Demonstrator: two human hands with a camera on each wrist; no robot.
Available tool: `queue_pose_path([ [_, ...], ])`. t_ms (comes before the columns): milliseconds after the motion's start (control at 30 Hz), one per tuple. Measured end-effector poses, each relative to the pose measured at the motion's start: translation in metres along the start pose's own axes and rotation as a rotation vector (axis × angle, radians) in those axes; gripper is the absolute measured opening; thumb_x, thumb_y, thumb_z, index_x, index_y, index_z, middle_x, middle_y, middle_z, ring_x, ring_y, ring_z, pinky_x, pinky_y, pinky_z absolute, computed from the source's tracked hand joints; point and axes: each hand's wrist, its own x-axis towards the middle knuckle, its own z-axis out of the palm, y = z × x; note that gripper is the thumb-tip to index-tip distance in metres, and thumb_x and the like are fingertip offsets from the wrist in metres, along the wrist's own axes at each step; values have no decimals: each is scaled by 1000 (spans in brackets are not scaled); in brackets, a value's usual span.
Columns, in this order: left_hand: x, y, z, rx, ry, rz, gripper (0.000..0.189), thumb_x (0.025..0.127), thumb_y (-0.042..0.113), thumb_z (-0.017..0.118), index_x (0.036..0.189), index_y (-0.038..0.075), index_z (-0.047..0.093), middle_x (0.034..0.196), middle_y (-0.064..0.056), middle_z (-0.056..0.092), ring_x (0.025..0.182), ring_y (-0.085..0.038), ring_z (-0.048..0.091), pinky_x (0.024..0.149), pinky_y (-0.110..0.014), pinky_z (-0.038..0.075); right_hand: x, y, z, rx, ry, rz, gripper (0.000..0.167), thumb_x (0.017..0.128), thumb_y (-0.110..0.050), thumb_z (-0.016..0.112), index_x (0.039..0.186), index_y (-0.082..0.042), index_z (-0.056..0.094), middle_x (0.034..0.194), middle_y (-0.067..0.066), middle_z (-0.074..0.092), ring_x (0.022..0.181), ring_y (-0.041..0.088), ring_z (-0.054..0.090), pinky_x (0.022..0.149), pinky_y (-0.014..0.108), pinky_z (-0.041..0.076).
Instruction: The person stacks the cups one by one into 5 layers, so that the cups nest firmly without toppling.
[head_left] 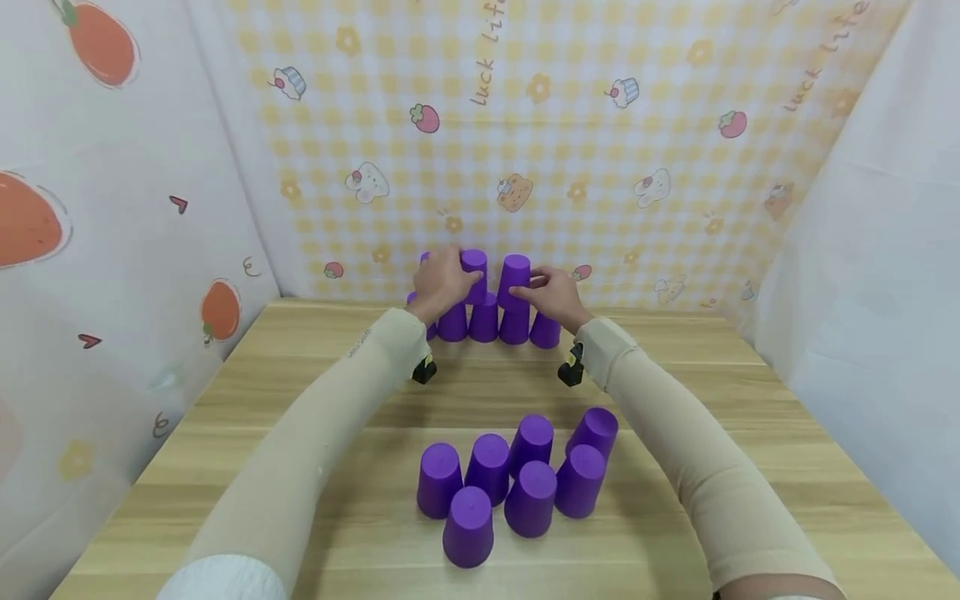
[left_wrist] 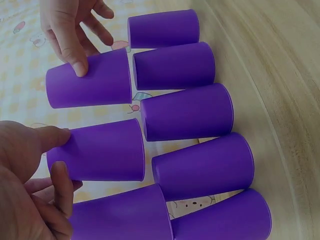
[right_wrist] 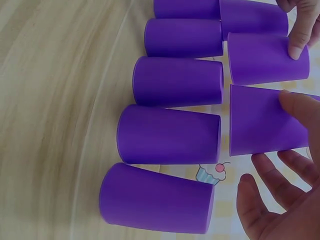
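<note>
Head view: pale wood-grain table [head_left: 375, 533], yellow-and-white checked printed cloth [head_left: 570, 133] behind. Far side: base row [head_left: 483, 323] of five tapered purple cups, plastic-looking, upside down, side by side. Above it, left hand [head_left: 441, 283] grips an upside-down purple plastic-looking middle cup [head_left: 474, 265]; right hand [head_left: 557, 298] grips a matching right cup [head_left: 515, 279]. Near side: front group [head_left: 471, 525] of seven more purple cups, upside down, loose cluster between the forearms.

Left wrist view: left thumb and fingers pinch the middle cup near its narrow closed end, over second and third base cups from left. Purple left-end cup [left_wrist: 120, 215] just beside it, cut off by frame edge.

Right wrist view: right thumb on one side of right cup, fingertips along the other, grasping it over third and fourth base cups. Thin gap shows under its rim, so probably not seated.

Risks: right cup let go off-centre could tip between its supports; a knuckle brushing middle cup could shove it sideways; pressing down unevenly could spread the base row and drop the upper cups
</note>
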Motion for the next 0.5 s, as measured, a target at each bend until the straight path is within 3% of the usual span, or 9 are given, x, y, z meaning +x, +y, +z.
queue_pose_path([
  [167, 2, 1, -3, 15, -4, 32, 53, 87, 38, 76, 129, 9, 61, 119, -10, 69, 104, -28, 65, 85, -46, 53, 2, -8, 2, -12, -13, 0, 57, 87, -35, 76, 132, -4, 60, 118, 18, 68, 106, 31, 66, 93, 45, 52],
  [500, 3, -3, 4, 82, -14, 19, 52, 89, 41, 73, 128, 10, 58, 116, -10, 67, 102, -30, 65, 80, -47, 53, 8, -14, 9, -53, -30, 9, 55, 87, -35, 77, 129, -2, 61, 118, 19, 68, 106, 33, 66, 92, 45, 53],
])
